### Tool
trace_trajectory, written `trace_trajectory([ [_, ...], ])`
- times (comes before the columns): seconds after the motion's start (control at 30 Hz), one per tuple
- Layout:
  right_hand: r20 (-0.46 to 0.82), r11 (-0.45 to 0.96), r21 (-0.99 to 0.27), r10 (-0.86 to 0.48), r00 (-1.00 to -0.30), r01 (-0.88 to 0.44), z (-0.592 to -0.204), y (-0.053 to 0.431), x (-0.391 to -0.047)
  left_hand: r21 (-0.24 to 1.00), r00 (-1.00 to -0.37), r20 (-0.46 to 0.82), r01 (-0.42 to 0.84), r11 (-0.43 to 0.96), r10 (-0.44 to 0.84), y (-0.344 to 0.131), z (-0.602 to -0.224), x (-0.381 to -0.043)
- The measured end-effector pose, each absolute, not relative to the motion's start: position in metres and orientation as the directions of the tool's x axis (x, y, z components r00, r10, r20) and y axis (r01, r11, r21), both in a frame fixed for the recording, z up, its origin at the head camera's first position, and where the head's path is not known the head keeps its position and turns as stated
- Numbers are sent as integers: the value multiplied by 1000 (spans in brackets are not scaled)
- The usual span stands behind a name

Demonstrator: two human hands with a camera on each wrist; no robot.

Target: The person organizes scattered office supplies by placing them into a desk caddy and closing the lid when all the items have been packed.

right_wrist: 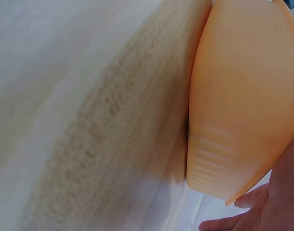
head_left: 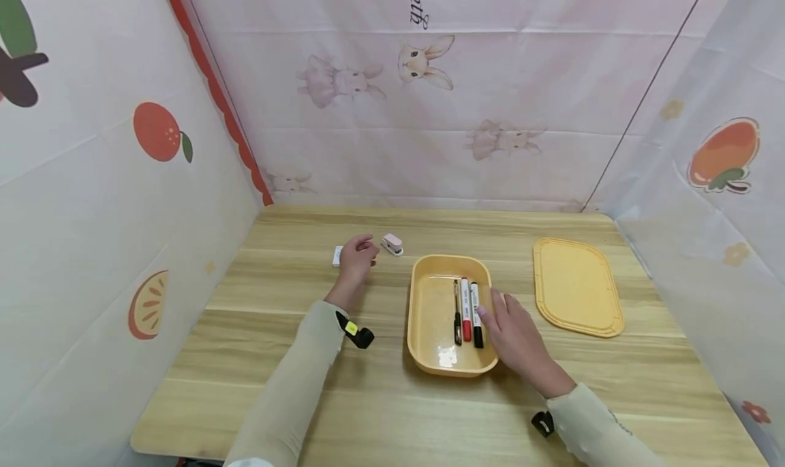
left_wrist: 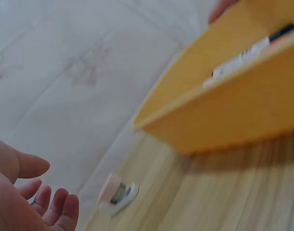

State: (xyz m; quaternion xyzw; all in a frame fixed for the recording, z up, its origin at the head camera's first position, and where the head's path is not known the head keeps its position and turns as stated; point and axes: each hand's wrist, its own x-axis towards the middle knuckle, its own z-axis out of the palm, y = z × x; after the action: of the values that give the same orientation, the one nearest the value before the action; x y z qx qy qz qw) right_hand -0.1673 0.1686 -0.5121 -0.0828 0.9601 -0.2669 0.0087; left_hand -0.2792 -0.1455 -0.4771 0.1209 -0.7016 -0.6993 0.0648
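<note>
Yellow plastic bin [head_left: 432,303] on a wood-grain table [head_left: 368,405], a hand at either side.
Lying side by side along the right half of its floor are a black pen [head_left: 457,320], a red-capped marker [head_left: 466,310] and a black-capped marker [head_left: 476,317]. The left hand [head_left: 358,257] holds nothing: its fingers are loosely bent, the thumb apart from them, just beside a pink mini stapler [head_left: 392,244] that stands beyond the bin's far left corner. A small white block [head_left: 337,255] lies on that hand's other side, partly hidden by it. The right hand [head_left: 514,334] rests at the bin's right rim, fingers loosely extended; whether it presses on the rim I cannot tell. Further right, a yellow lid [head_left: 578,286] lies flat.
</note>
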Motion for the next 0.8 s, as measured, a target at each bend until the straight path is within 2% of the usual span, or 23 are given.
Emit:
trace_trajectory([
  [0.17,31,846,-510,-163,-986,-156,-512,169,-168,980,-949,-58,-114,165,-311,-171,-490,-284],
  [0.3,23,841,-520,-162,-986,-151,-513,169,-167,961,-943,-54,-139,241,-329,-184,-500,-284],
  [0.5,30,839,-523,-159,-987,-151,-513,167,-167,919,-920,40,-119,376,-389,-203,-509,-289],
  [0.8,31,838,-526,-155,-987,-148,-513,168,-166,806,-903,16,-243,540,-430,-220,-527,-294],
])
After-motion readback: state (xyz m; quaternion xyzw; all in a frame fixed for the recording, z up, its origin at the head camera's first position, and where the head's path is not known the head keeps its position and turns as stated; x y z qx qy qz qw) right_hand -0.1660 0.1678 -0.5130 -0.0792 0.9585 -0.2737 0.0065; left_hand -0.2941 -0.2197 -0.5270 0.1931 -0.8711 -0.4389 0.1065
